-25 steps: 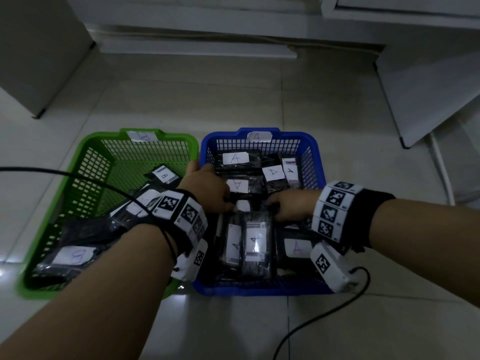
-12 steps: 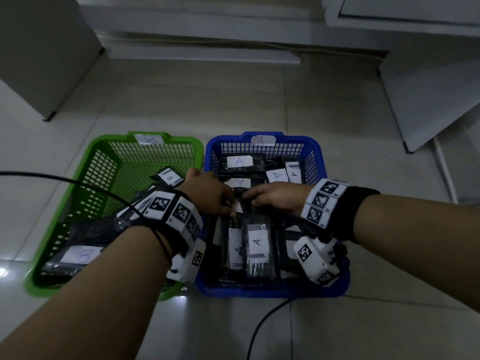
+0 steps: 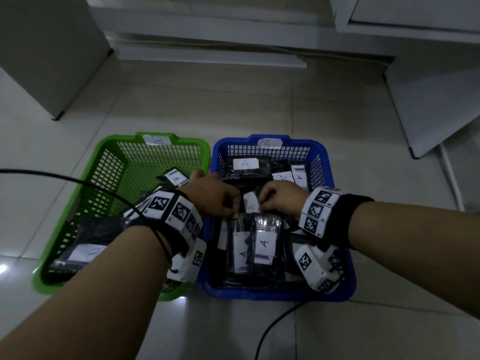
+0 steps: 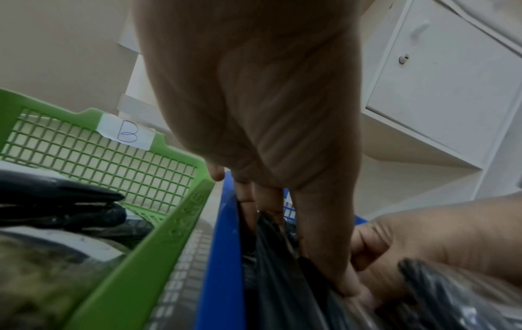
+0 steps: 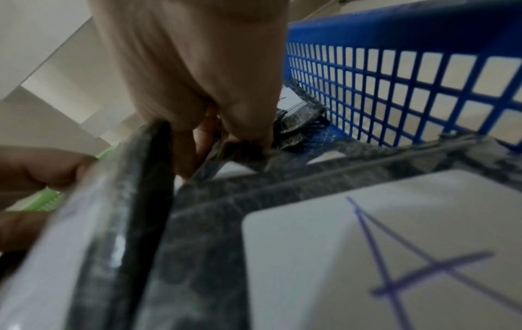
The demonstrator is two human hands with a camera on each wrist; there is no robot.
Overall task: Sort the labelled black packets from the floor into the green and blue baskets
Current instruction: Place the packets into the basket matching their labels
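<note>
The green basket, tagged B, stands left of the blue basket, tagged A. Both hold black packets with white labels. My left hand and right hand meet over the middle of the blue basket, fingers curled on the top edges of upright black packets marked A. In the left wrist view my left hand pinches black plastic just inside the blue rim. In the right wrist view my right hand grips a packet edge behind an A-labelled packet.
White cabinets line the back, and a white board leans at the right. A black cable crosses the green basket to my left wrist; another cable lies on the tile floor in front of the blue basket.
My right hand has slid left and a little away from me, so both hands now meet at the middle of the blue basket. The left hand has barely moved.
</note>
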